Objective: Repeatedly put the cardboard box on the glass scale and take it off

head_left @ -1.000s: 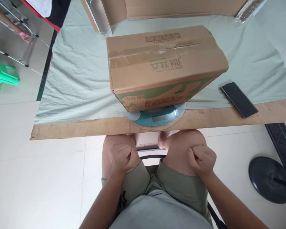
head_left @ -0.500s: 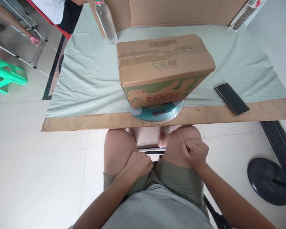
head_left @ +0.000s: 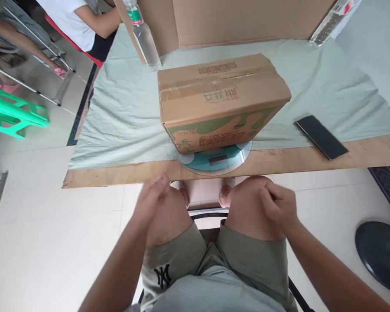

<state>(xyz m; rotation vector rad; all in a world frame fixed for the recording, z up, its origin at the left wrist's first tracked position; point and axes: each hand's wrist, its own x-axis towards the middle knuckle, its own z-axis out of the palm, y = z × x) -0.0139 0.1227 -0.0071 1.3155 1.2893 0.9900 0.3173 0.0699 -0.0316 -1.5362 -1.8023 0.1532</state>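
Resting on a round teal glass scale (head_left: 214, 161) at the near edge of the table, a taped brown cardboard carton with green printing (head_left: 222, 99) is seen in the middle of the view. The scale's rim is left showing just under the carton's near face. A pale green cloth (head_left: 123, 117) is spread over the wooden table top (head_left: 117, 175), whose bare front strip is left uncovered.

The left hand (head_left: 151, 198) is held above the left knee with its fingers loosened and extended towards the table edge; nothing is gripped by it. The right hand (head_left: 277, 206) is laid on the right knee with its fingers curled loosely inward, and nothing is seen to be held in it. Both hands are kept apart from the carton, short of the table edge.

A black smartphone (head_left: 321, 137) is laid flat to the right of the carton, partly on the cloth. A clear plastic water bottle (head_left: 143, 37) is leaned against a large cardboard panel (head_left: 234, 19) behind the carton. Another person in a white shirt (head_left: 74, 19) is seated at the far left.
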